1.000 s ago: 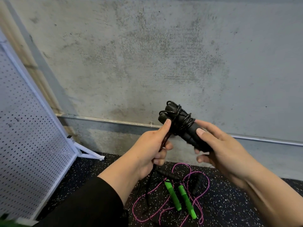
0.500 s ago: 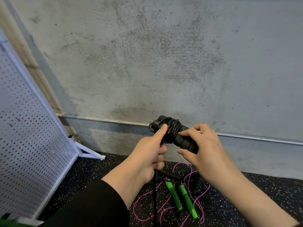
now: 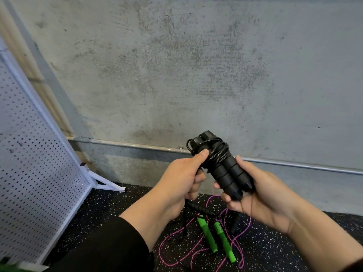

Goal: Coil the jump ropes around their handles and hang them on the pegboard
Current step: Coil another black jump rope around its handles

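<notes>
Two handles [image 3: 225, 169] now upright (more coils)

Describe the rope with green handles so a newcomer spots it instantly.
Start at the concrete wall, then drop to the speckled black floor below both hands. The green-handled rope lies there uncoiled, its pink cord looping around. Its two bright green handles lie side by side; neighbouring handles are black.

The speckled black floor [image 3: 275, 250] carries a green-handled pink jump rope [image 3: 208, 235], loose black handles [image 3: 200, 208], and the pegboard's white foot [image 3: 106, 183].
</notes>
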A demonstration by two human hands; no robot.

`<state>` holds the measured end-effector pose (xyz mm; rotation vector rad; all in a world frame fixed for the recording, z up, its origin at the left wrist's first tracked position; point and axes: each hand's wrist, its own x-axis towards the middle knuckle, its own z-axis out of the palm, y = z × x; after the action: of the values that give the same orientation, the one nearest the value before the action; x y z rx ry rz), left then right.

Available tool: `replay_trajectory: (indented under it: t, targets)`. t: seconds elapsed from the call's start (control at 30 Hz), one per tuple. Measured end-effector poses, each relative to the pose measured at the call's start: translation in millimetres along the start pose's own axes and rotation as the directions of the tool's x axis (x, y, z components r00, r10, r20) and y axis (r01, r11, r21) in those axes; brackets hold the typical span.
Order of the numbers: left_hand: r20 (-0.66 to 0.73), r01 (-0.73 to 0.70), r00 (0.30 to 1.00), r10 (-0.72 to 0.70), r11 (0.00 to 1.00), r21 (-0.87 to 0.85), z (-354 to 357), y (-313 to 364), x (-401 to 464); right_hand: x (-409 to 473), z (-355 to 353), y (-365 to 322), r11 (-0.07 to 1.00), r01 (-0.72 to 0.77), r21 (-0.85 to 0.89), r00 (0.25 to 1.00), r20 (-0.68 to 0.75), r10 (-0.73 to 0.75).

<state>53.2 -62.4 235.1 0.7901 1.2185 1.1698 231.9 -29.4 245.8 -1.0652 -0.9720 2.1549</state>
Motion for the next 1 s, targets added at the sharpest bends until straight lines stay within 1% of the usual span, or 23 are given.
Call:
replay_trajectory:
  t: [0.07, 0.13, 0.2, 0.27, 0.33, 0.37, 0.4, 0.47, 0.5, 0.53, 0.57, 0.6, 0.63, 0.7, 0.73, 0.77, 0.8, 0.83, 0.87, 0.9, 0.93, 0.97, 1.0]
  targets:
    - [0.016, 0.013, 1.000, -0.013, 1.000, -0.009, -1, 1, 0, 2, -2, -2, 0.995, 0.081, -0.063, 0.996, -0.021, -0.082]
    - [0.020, 0.010, 1.000, -0.010, 1.000, 0.001, -3, 3, 1, 2, -2, -5, 0.956, 0.213, -0.201, 0.973, -0.043, -0.225]
    - [0.021, 0.025, 0.999, -0.025, 1.000, 0.015, -4, 6, 1, 1, 0, -8, 0.877, 0.311, -0.367, 0.930, -0.074, -0.360]
    - [0.044, 0.052, 0.998, -0.053, 0.998, 0.030, -5, 8, 0, 2, -2, -9, 0.750, 0.359, -0.555, 0.861, -0.114, -0.496]
    - [0.051, 0.075, 0.996, -0.078, 0.996, 0.057, -6, 9, -1, 5, -5, -9, 0.611, 0.360, -0.706, 0.794, -0.112, -0.598]
    - [0.047, 0.086, 0.995, -0.089, 0.994, 0.067, -6, 9, -1, 6, -7, -9, 0.553, 0.354, -0.754, 0.774, -0.095, -0.626]
    - [0.042, 0.096, 0.994, -0.099, 0.993, 0.072, -6, 9, -1, 6, -8, -8, 0.517, 0.349, -0.782, 0.771, -0.074, -0.632]
    - [0.036, 0.114, 0.992, -0.117, 0.991, 0.072, -5, 7, -1, 7, -9, -5, 0.458, 0.307, -0.835, 0.788, -0.047, -0.614]
    - [0.029, 0.123, 0.992, -0.125, 0.990, 0.064, -4, 5, 0, 9, -9, -2, 0.388, 0.265, -0.883, 0.784, -0.037, -0.620]
    - [0.020, 0.132, 0.991, -0.133, 0.990, 0.048, -3, 4, 0, 11, -9, 1, 0.294, 0.226, -0.929, 0.769, -0.015, -0.639]
    - [0.007, 0.139, 0.990, -0.140, 0.990, 0.026, -2, 3, -1, 13, -6, 5, 0.202, 0.200, -0.959, 0.750, 0.017, -0.661]
    - [-0.009, 0.145, 0.989, -0.145, 0.989, -0.001, -1, 2, -1, 14, -3, 8, 0.132, 0.187, -0.973, 0.734, 0.049, -0.678]
    - [-0.026, 0.149, 0.988, -0.149, 0.988, -0.029, 0, 1, -1, 15, 0, 9, 0.090, 0.183, -0.979, 0.723, 0.072, -0.687]
    - [-0.051, 0.138, 0.989, -0.142, 0.988, -0.070, -1, 2, -1, 15, 3, 9, 0.055, 0.190, -0.980, 0.716, 0.100, -0.691]
    - [-0.058, 0.126, 0.990, -0.131, 0.989, -0.076, -2, 2, -1, 14, 3, 8, 0.068, 0.207, -0.976, 0.719, 0.105, -0.687]
    - [-0.060, 0.113, 0.991, -0.118, 0.991, -0.075, -3, 3, 0, 14, 2, 7, 0.119, 0.235, -0.965, 0.728, 0.093, -0.679]
    - [-0.058, 0.102, 0.993, -0.107, 0.992, -0.076, -4, 4, 0, 12, 1, 5, 0.224, 0.263, -0.938, 0.748, 0.052, -0.661]
    - [-0.054, 0.092, 0.994, -0.097, 0.992, -0.085, -5, 5, -1, 12, 1, 3, 0.395, 0.289, -0.872, 0.784, -0.021, -0.620]
    - [-0.051, 0.086, 0.995, -0.092, 0.991, -0.101, -5, 5, -1, 9, 2, 1, 0.614, 0.306, -0.728, 0.838, -0.101, -0.536]
    - [-0.046, 0.082, 0.995, -0.088, 0.990, -0.116, -5, 5, 0, 7, 3, -1, 0.812, 0.272, -0.516, 0.906, -0.147, -0.397]
    - [-0.042, 0.080, 0.995, -0.085, 0.989, -0.125, -5, 6, -1, 4, 4, -3, 0.932, 0.192, -0.308, 0.964, -0.117, -0.238]
    - [-0.039, 0.074, 0.996, -0.080, 0.989, -0.124, -5, 6, 0, 0, 6, -5, 0.981, 0.092, -0.170, 0.994, -0.050, -0.101]
    - [-0.038, 0.071, 0.996, -0.076, 0.990, -0.123, -5, 7, 0, -3, 6, -5, 0.996, 0.009, -0.086, 1.000, 0.019, -0.007]
